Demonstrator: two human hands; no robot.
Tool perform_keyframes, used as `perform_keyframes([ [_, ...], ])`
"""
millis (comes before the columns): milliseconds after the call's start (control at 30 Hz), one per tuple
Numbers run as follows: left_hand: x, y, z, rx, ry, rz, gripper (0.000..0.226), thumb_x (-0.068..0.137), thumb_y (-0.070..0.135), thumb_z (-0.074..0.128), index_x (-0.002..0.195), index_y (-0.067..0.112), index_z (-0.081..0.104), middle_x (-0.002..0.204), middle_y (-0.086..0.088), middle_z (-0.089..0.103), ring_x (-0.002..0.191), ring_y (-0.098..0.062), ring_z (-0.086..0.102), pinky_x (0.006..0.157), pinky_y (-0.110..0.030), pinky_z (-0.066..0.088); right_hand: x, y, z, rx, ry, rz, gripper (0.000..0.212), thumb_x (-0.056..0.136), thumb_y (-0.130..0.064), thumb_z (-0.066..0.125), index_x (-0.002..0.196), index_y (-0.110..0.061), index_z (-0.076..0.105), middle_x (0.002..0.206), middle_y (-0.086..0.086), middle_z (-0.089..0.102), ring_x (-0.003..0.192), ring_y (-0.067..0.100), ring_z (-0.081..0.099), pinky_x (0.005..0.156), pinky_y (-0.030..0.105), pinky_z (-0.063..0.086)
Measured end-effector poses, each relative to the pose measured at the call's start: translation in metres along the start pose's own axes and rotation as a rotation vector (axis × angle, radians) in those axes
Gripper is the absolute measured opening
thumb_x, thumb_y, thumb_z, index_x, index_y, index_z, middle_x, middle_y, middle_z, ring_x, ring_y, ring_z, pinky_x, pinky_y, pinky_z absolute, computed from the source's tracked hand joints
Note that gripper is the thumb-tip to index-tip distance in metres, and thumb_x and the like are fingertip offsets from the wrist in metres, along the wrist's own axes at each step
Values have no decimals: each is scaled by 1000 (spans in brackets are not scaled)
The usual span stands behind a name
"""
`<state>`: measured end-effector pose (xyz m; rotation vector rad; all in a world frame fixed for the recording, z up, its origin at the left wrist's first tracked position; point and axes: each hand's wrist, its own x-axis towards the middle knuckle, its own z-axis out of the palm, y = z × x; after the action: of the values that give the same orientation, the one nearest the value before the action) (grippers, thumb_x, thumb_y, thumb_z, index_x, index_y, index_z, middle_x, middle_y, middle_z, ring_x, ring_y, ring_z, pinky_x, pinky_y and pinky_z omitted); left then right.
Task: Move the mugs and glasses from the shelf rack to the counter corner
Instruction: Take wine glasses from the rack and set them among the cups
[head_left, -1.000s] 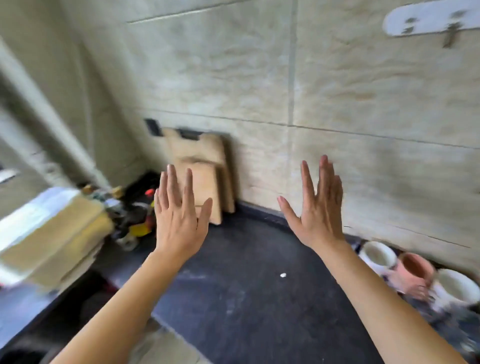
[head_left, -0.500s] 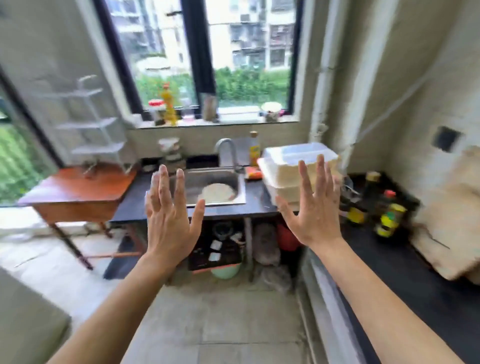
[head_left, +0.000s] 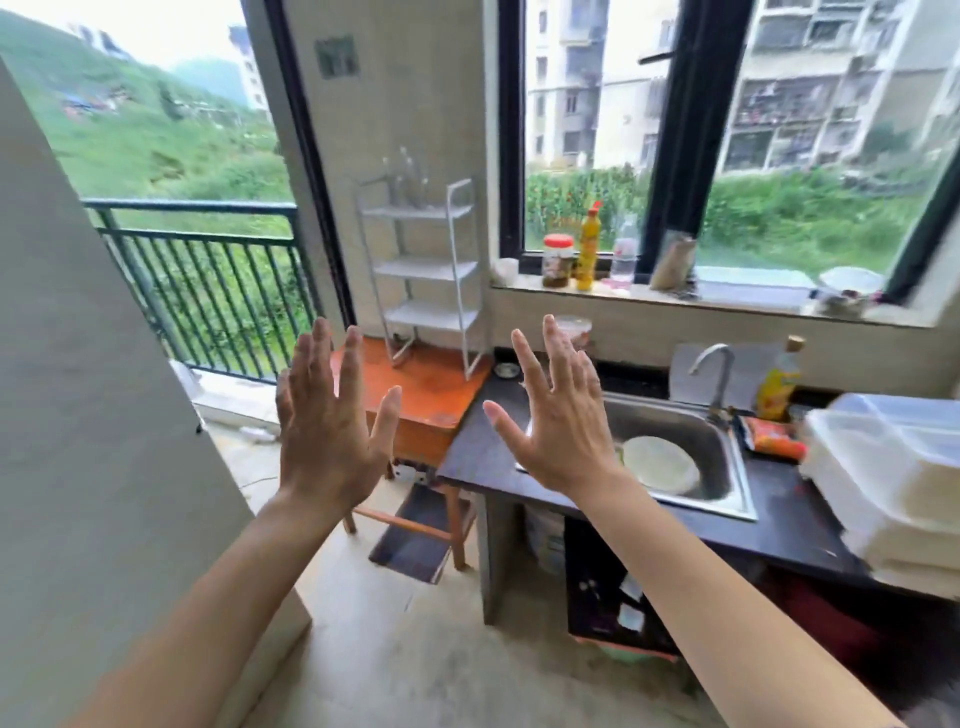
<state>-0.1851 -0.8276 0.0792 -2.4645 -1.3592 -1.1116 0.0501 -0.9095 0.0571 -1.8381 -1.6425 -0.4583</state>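
Note:
A white wire shelf rack (head_left: 423, 270) stands on an orange wooden table (head_left: 431, 395) against the wall, left of the window. Its lower shelves look bare; a few clear glasses (head_left: 408, 176), blurred, show on the top shelf. My left hand (head_left: 327, 431) and my right hand (head_left: 556, 421) are raised in front of me, backs toward me, fingers spread, holding nothing. Both are well short of the rack. No mugs are in view.
A dark counter (head_left: 483, 457) holds a steel sink (head_left: 722, 467) with a pale plate (head_left: 660, 462) and a tap (head_left: 717, 369). White lidded boxes (head_left: 893, 467) sit at the right. Bottles and a jar (head_left: 558, 260) line the windowsill. A pale wall panel (head_left: 93, 415) stands close at left.
The view has swung left from the counter corner with its mugs, past the sink, toward the shelf rack and balcony door. Both hands stay raised and open.

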Motion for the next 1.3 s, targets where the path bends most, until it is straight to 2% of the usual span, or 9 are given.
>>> perform_keyframes([
  [100, 31, -24, 20, -21, 31, -18, 72, 97, 52, 34, 157, 18, 15, 166, -12, 4, 153, -28, 3, 119, -57, 14, 39, -6, 33, 22, 0, -29, 81, 96, -63, 41, 161, -22, 14, 169, 15, 3, 154, 35, 13, 123, 55, 15],
  [267, 96, -76, 90, 13, -23, -10, 74, 96, 54, 31, 158, 20, 11, 167, -10, 0, 153, -27, 1, 119, -56, 13, 122, 12, 115, 41, 1, -44, 81, 97, -63, 40, 162, -24, 13, 169, 14, 0, 155, 33, 9, 123, 48, 5],
  [467, 218, -127, 185, 61, -97, -46, 75, 95, 55, 32, 157, 16, 14, 166, -13, 2, 152, -28, 3, 120, -54, 13, 237, 59, 222, 89, -40, 21, 82, 96, -65, 36, 162, -22, 13, 169, 15, 1, 155, 35, 10, 123, 53, 13],
  [667, 347, -167, 227, 47, -58, -19, 75, 95, 57, 32, 157, 17, 15, 166, -11, 6, 152, -27, 6, 119, -50, 14, 372, 83, 272, 110, -16, 23, 83, 96, -62, 41, 162, -19, 14, 169, 15, 0, 155, 35, 12, 123, 53, 18],
  [933, 485, -228, 296, -175, 47, 3, 75, 95, 58, 31, 156, 18, 15, 164, -15, 13, 151, -28, 11, 120, -48, 17, 503, 99, 328, 76, 105, 32, 83, 97, -52, 52, 161, -17, 13, 169, 15, 3, 154, 33, 15, 121, 52, 25],
  [1133, 584, -273, 374, -404, -64, 122, 74, 97, 61, 31, 156, 27, 2, 166, -7, 0, 151, -26, 4, 117, -44, 18, 585, 100, 376, 61, 214, 108, 80, 97, -45, 56, 160, -18, 16, 168, 15, 8, 153, 32, 21, 116, 54, 34],
  [1233, 642, -289, 393, -467, -59, 192, 74, 98, 55, 37, 156, 23, 5, 166, -9, 2, 150, -23, 4, 119, -44, 16, 631, 97, 393, 116, 233, 185, 80, 97, -47, 55, 160, -24, 10, 169, 10, 5, 154, 29, 16, 116, 54, 34],
  [1300, 685, -296, 402, -528, -50, 194, 75, 98, 48, 46, 156, 21, 8, 165, -11, 6, 149, -25, 9, 118, -44, 19, 662, 97, 402, 124, 261, 221, 79, 97, -48, 55, 159, -26, 10, 168, 9, 10, 153, 29, 19, 117, 53, 33],
])
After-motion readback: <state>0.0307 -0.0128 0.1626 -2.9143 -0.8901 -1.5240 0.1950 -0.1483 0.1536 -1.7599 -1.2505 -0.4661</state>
